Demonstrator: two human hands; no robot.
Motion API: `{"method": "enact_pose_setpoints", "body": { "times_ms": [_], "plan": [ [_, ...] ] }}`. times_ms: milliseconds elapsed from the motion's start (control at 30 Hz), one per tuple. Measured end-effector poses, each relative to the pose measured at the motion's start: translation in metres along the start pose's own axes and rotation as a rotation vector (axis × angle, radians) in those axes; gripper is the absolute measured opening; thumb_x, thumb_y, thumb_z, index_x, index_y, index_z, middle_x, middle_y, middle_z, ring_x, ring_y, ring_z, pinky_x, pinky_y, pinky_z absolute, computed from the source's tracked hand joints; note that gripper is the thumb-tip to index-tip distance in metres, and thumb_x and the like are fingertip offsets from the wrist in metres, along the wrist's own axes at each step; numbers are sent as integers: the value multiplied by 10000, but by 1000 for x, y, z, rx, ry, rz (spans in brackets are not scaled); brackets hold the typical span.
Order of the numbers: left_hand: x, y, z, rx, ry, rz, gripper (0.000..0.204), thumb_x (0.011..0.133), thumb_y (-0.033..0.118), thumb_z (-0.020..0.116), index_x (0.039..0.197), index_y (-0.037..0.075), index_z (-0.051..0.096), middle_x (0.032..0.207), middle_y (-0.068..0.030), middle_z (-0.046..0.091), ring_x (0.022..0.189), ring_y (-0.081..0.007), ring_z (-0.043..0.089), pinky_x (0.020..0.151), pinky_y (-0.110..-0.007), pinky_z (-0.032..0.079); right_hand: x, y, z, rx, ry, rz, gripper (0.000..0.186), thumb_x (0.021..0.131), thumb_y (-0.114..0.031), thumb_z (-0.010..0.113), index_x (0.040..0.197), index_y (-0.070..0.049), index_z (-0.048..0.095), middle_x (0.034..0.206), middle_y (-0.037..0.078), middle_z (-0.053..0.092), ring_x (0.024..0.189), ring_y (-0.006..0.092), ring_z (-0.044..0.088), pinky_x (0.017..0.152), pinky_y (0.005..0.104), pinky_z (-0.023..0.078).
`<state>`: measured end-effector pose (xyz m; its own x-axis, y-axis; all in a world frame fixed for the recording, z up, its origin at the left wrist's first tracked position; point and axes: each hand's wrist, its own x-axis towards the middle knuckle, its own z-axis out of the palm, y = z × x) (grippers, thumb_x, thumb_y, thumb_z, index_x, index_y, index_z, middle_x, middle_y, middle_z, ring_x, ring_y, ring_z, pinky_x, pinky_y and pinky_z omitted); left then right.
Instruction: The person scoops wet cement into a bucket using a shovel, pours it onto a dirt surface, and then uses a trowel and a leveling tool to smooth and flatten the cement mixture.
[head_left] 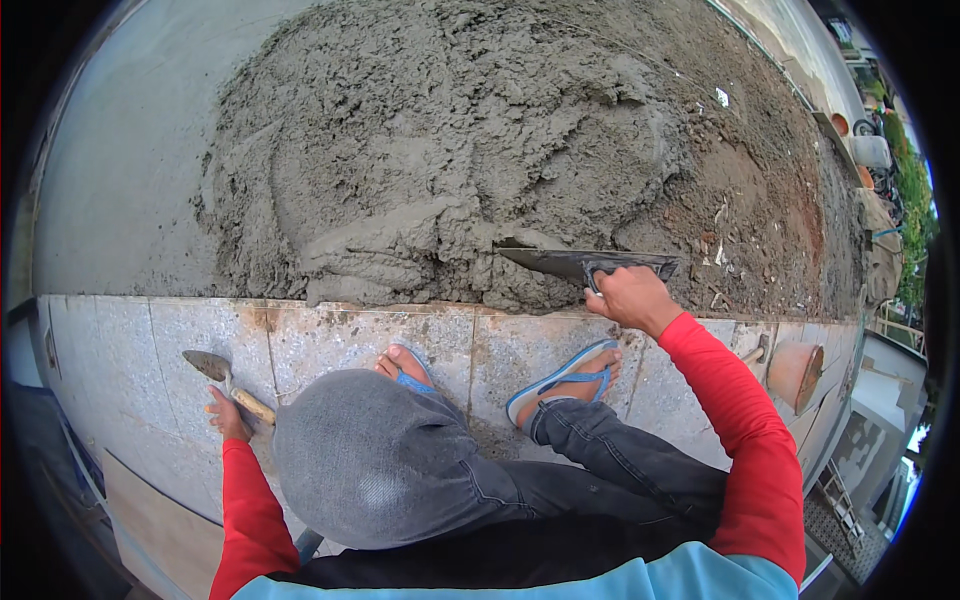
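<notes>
My right hand (636,298) is wrapped round the handle of a long, flat finishing trowel (545,262). Its dark steel blade, smeared grey, lies tilted against the rough wet mortar (450,150) near the tile edge. At the left, my left hand (231,414) is by a small pointed trowel (207,365) with a wooden handle, which it appears to hold loosely at the shank and handle. That blade is coated with mortar and sits over the tiles; whether it touches them I cannot tell.
Smooth grey mortar (130,150) spreads at the far left, with brown soil (760,190) at the right. My sandalled feet stand on speckled tiles (330,335) along the mortar edge. An orange-brown bucket (795,374) lies tipped at the right. A board (160,515) is at lower left.
</notes>
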<state>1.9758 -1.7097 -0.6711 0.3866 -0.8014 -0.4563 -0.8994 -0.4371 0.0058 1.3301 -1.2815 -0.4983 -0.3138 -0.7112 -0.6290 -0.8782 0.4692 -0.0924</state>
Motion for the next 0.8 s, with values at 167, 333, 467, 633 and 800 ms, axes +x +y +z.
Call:
{"method": "enact_pose_setpoints", "body": {
  "times_ms": [167, 333, 467, 633, 800],
  "plan": [
    [-12, 18, 3, -69, 23, -67, 1082, 742, 868, 182, 1494, 112, -5, 1528, -248, -51, 1411, -431, 13, 1125, -531, 76, -21, -9, -25, 65, 81, 96, 408, 861, -398, 520, 793, -10, 627, 648, 218, 625, 635, 396, 632, 635, 487, 511],
    [-5, 40, 9, -199, 89, -195, 1072, 752, 859, 190, 1493, 109, -7, 1527, -252, -51, 1410, -435, 8, 1123, -536, 73, 21, -29, 53, 133, 19, -44, 411, 859, -399, 521, 784, -11, 633, 645, 226, 619, 625, 405, 623, 639, 490, 509],
    [-12, 10, 1, -71, 35, -82, 1068, 755, 856, 191, 1494, 112, -10, 1525, -257, -49, 1406, -446, 6, 1120, -538, 76, 9, -41, -40, 77, 64, -14, 423, 865, -398, 523, 771, 1, 624, 646, 237, 608, 647, 420, 616, 647, 488, 503],
    [-22, 28, 2, -205, 53, -167, 1060, 763, 850, 185, 1493, 109, -16, 1522, -260, -74, 1404, -452, -25, 1118, -541, 67, 40, -26, -26, 143, 192, 170, 432, 867, -399, 513, 785, 5, 642, 705, 245, 628, 733, 415, 635, 658, 475, 514],
    [-27, 15, 1, -240, 88, -173, 1083, 755, 856, 208, 1492, 88, 5, 1520, -267, -63, 1409, -435, 7, 1117, -543, 84, 46, -54, -4, 87, 54, -19, 408, 868, -372, 520, 811, 15, 635, 737, 252, 636, 717, 410, 637, 659, 474, 518]
  ]
}}
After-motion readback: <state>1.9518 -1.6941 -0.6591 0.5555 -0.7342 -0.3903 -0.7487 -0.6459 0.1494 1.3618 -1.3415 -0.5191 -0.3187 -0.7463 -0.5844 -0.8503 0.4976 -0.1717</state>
